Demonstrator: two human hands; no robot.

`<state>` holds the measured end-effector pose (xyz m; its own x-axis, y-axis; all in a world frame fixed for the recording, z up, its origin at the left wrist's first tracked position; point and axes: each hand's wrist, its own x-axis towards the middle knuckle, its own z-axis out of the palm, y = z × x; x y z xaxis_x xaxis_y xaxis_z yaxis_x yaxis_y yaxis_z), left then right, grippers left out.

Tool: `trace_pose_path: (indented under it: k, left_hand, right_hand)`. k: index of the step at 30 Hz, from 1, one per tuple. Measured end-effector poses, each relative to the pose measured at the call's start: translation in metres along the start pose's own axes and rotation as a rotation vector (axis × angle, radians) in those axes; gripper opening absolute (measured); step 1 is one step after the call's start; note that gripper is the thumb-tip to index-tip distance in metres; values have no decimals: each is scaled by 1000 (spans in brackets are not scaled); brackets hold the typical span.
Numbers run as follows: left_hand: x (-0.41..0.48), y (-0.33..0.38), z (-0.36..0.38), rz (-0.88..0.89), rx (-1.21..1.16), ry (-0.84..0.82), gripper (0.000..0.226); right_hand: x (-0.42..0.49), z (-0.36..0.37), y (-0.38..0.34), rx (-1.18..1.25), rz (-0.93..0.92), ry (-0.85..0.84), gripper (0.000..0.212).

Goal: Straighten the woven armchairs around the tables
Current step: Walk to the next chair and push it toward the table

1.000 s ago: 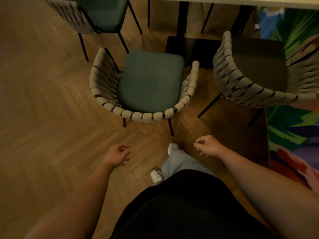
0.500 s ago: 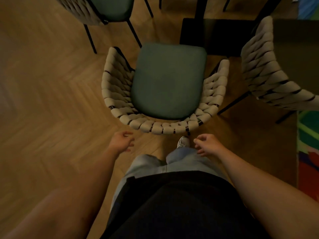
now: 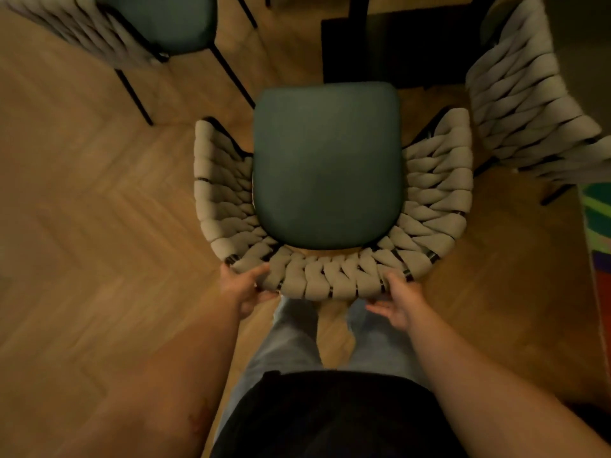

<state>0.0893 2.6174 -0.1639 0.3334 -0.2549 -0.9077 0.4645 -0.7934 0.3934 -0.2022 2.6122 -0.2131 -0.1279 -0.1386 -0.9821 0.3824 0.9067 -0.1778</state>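
Observation:
A woven armchair [image 3: 327, 166] with a beige rope back and a dark green seat stands right in front of me, its back toward my legs. My left hand [image 3: 243, 285] grips the left part of the curved backrest, thumb over the top rim and fingers below. My right hand [image 3: 398, 300] touches the right part of the backrest from behind and below, fingers spread. The chair faces a dark table base [image 3: 390, 44] at the top.
A second woven armchair [image 3: 525, 104] stands close at the right, a third [image 3: 132, 28] at the upper left with black legs. The floor is herringbone wood [image 3: 82, 209]. A bright patterned rug [image 3: 598, 233] runs along the right edge.
I stepped closer to the chair. Both hands rose from hanging free in front of me and reached its backrest, the left closing on the rim.

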Motion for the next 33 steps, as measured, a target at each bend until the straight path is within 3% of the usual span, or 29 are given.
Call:
trace_pose_path:
  k: [5, 13, 24, 33]
  left_hand:
    - [8, 14, 9, -95, 14, -12, 43]
    - [20, 51, 41, -48, 1, 8, 76]
    - [42, 96, 97, -6, -16, -22, 83]
    - [59, 114, 125, 56, -21, -81, 83]
  right_hand:
    - [9, 18, -2, 50, -49, 23, 49]
    - [13, 30, -56, 64, -79, 38, 46]
    - [44, 37, -135, 67, -86, -38, 49]
    - [49, 42, -175, 79, -133, 0, 50]
